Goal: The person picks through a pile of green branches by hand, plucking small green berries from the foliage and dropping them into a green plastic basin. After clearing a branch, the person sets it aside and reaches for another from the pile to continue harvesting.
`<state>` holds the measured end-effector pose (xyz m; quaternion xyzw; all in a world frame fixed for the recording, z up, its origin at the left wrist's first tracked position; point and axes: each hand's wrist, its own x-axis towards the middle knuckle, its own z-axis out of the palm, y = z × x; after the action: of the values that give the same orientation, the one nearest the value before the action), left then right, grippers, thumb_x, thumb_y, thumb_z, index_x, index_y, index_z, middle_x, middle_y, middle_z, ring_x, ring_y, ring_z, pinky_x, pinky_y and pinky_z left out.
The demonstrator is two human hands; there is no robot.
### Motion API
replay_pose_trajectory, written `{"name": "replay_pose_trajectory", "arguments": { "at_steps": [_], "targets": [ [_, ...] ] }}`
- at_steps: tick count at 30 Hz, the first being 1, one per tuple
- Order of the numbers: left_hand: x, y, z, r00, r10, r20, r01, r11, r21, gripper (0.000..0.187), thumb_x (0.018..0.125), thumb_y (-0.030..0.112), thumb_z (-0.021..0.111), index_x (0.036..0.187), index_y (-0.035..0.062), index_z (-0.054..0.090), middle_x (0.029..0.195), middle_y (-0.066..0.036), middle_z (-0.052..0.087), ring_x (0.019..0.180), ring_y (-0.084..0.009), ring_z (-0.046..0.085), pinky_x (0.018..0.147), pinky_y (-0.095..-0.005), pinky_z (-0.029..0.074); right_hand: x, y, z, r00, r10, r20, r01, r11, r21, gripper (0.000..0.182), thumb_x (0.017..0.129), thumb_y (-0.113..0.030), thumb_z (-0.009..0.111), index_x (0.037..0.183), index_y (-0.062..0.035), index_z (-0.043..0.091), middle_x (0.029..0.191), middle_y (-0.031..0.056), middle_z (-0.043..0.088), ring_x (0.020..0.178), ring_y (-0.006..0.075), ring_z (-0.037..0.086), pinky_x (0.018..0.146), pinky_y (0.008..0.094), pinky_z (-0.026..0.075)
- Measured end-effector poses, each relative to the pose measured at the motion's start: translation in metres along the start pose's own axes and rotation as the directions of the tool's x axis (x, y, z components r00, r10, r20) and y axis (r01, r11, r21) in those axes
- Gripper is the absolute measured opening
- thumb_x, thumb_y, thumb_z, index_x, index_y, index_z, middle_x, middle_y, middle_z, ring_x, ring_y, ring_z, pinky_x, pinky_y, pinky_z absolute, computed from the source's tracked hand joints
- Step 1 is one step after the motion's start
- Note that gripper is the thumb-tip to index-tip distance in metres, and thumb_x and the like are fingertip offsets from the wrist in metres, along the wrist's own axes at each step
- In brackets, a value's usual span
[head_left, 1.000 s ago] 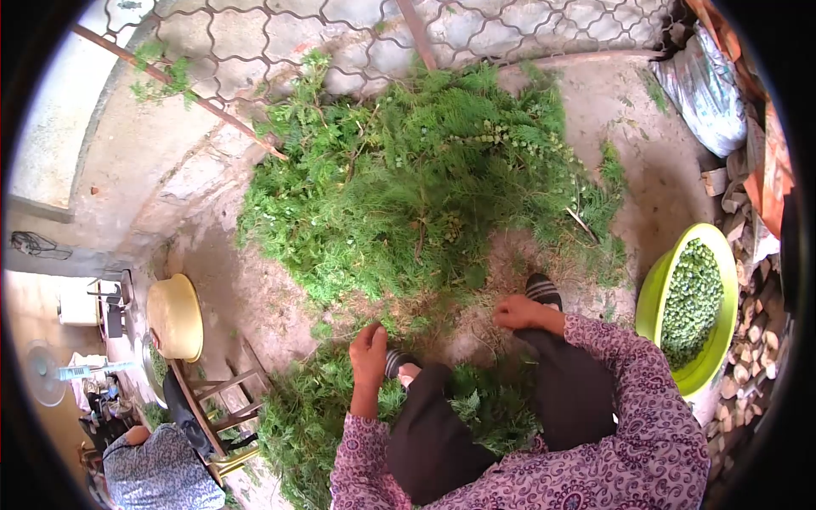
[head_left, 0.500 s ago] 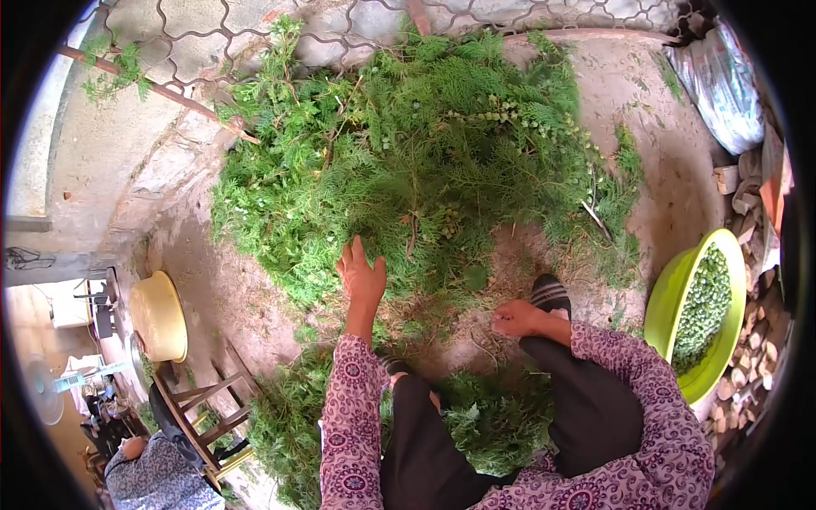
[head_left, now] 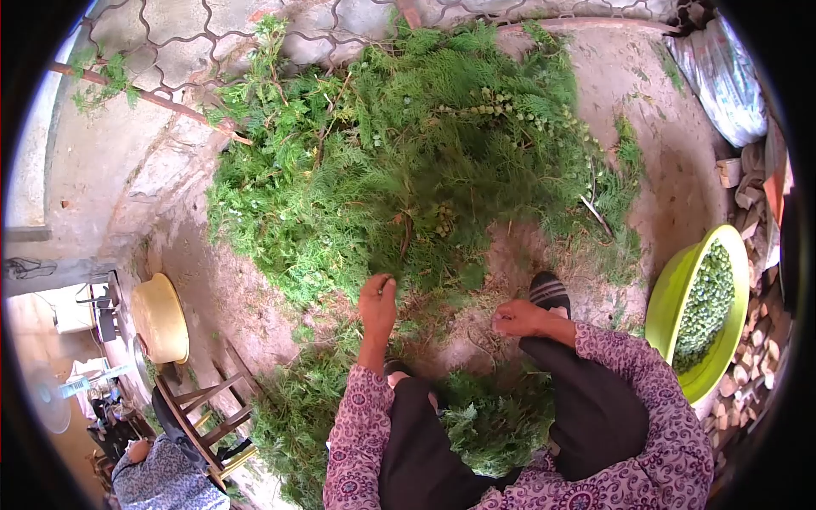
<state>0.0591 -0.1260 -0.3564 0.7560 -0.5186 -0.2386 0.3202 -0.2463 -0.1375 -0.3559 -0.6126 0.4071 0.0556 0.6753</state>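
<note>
So the big change is the left hand (head_left: 378, 310). Half a second ago it's stretched out over the greens (head_left: 425, 144), fingers fanned. Now it's pulled back a little toward the lap, near the middle of the frame, with the fingers curled in and the tips bunched against the thumb. I'd take that as one reach into the heap being done, with the hand back at the heap's near edge. There might be a small dark bit pinched at those fingertips, but it's tiny from up here, so I can't swear to it.

The right hand (head_left: 520, 320) has hardly moved. It's right of centre, low over the dirt (head_left: 463, 336), just left of the leg and below the shoe (head_left: 551, 291). Its fingers are folded in, loosely fist-like, and I can't tell if anything is tucked inside.

As for where the greens lie: the main heap fills the upper middle of the frame, and its lower fringe comes right down by the left fingertips. Touching or just above, hard to call from this angle. The right fingers are clearly apart from it, with bare ground between. More cut sprigs (head_left: 293, 425) lie at lower left and between the legs. Over at the right edge, the lime tub (head_left: 665, 314) holds a load of little green cones (head_left: 705, 306), well apart from both hands.
</note>
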Motion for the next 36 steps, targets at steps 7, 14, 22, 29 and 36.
{"name": "replay_pose_trajectory", "arguments": {
  "at_steps": [7,14,22,29,36],
  "targets": [
    [-0.032,0.052,-0.023,0.822,-0.403,0.403,0.548,0.364,-0.753,0.015,0.084,0.01,0.053,0.097,0.0048,0.056,0.086,0.0,0.058,0.075,-0.0084,0.053,0.066,-0.0212,0.042,0.0,-0.001,0.003,1.0,0.017,0.001,-0.017,0.999,0.037,0.032,0.077,-0.036,0.053,0.085,-0.0054,0.06,0.067,0.0084,0.059,0.063,0.0179,0.058,0.059,0.0332,0.044],
    [-0.034,0.046,-0.033,0.756,-0.354,0.551,0.566,-0.07,-0.822,0.017,0.084,0.01,0.05,0.099,0.0059,0.053,0.1,-0.007,0.058,0.095,-0.0241,0.055,0.084,-0.044,0.043,0.005,-0.024,-0.002,0.995,0.095,0.023,-0.098,0.948,0.304,0.022,0.08,-0.023,0.056,0.085,-0.002,0.058,0.066,0.0029,0.057,0.059,0.0107,0.054,0.055,0.0258,0.043],
    [-0.041,0.038,-0.033,0.714,-0.349,0.607,0.603,-0.135,-0.786,0.02,0.084,0.016,0.049,0.103,0.0077,0.051,0.105,-0.008,0.056,0.099,-0.0257,0.052,0.083,-0.0456,0.042,0.027,-0.038,-0.013,0.91,-0.336,-0.242,0.232,0.898,-0.373,0.023,0.071,-0.011,0.06,0.091,-0.0005,0.057,0.08,0.015,0.058,0.075,0.0258,0.056,0.063,0.0384,0.043],
    [-0.044,0.037,-0.033,0.622,-0.516,0.588,0.615,-0.142,-0.776,0.019,0.083,0.021,0.054,0.097,0.0085,0.053,0.095,-0.007,0.058,0.085,-0.024,0.055,0.068,-0.0384,0.045,0.074,-0.026,0.003,0.97,-0.239,0.038,0.183,0.623,-0.761,0.026,0.068,-0.007,0.055,0.093,-0.0009,0.055,0.089,0.0197,0.054,0.081,0.0336,0.054,0.067,0.0432,0.042],
    [-0.054,0.007,-0.022,0.549,-0.626,0.553,0.611,-0.15,-0.777,0.014,0.082,0.022,0.056,0.089,0.011,0.052,0.08,-0.006,0.056,0.071,-0.0228,0.055,0.056,-0.0346,0.044,0.064,-0.016,-0.012,0.988,-0.026,-0.152,0.032,0.999,0.034,0.025,0.07,-0.011,0.056,0.091,0.002,0.053,0.081,0.0159,0.057,0.07,0.024,0.058,0.058,0.0345,0.047]
  ]
}}
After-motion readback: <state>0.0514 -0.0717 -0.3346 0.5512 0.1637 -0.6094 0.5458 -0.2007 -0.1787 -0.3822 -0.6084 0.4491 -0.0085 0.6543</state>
